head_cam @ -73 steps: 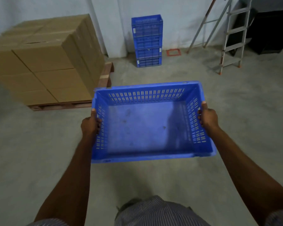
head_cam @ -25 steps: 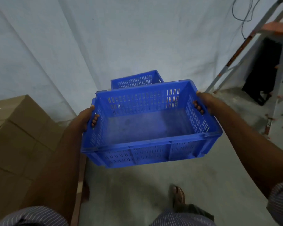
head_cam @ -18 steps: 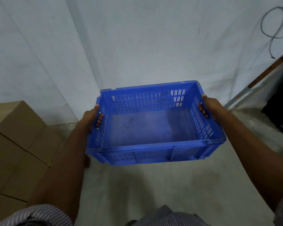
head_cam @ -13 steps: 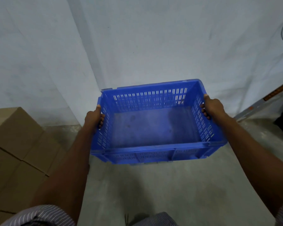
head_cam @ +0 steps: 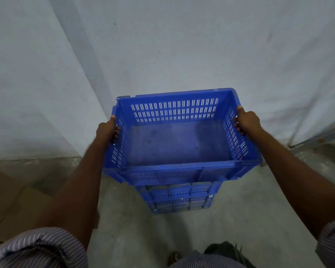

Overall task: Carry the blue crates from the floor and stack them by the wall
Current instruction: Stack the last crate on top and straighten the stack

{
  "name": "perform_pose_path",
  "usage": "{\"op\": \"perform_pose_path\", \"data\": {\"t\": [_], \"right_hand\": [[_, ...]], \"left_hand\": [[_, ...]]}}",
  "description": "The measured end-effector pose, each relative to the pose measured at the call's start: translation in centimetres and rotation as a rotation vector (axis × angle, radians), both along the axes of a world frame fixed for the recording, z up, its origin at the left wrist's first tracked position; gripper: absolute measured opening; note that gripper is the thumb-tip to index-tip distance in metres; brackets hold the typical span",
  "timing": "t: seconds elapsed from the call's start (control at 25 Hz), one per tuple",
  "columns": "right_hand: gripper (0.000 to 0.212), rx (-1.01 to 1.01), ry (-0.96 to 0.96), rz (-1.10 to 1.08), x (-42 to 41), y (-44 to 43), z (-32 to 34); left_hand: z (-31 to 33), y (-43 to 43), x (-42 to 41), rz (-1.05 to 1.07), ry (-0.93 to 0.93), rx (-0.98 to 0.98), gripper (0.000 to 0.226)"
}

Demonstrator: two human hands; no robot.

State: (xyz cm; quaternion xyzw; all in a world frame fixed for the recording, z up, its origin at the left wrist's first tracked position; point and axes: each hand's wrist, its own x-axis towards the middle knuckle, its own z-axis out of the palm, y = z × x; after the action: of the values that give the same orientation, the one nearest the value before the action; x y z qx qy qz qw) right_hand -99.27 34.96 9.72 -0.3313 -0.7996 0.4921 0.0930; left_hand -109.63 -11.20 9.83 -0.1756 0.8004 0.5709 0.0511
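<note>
Left grip (head_cam: 106,130) and right grip (head_cam: 247,120) each clasp a side wall of the blue crate (head_cam: 178,144), over the stacked crates (head_cam: 180,198).

Concrete floor (head_cam: 240,219): stack of blue crates (head_cam: 179,200) stands on it at 6 o'clock, near the wall (head_cam: 201,45). Cardboard boxes (head_cam: 6,206) at 8 o'clock.

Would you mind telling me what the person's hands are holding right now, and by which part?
An empty blue crate, by its two short ends: the left hand grips the left end wall, the right hand the right one.
</note>
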Motion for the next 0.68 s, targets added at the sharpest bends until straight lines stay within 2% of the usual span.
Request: {"op": "perform_pose_path", "data": {"t": [0.36, 0.6, 0.68], "right_hand": [[0.07, 0.091, -0.077, 0.087, -15.1, 3.4, -3.1], [0.073, 0.112, -0.207, 0.122, -18.6, 3.6, -7.0], [0.067, 0.135, -0.222, 0.122, -19.1, 3.3, -7.0]], "left_hand": [[-3.7, 3.3, -11.7, 0.038, -0.049, -0.032, 0.055], [-7.8, 2.7, -13.4, 0.075, -0.131, -0.05, 0.053], [-8.1, 2.6, -13.7, 0.069, -0.129, -0.06, 0.053]]}}
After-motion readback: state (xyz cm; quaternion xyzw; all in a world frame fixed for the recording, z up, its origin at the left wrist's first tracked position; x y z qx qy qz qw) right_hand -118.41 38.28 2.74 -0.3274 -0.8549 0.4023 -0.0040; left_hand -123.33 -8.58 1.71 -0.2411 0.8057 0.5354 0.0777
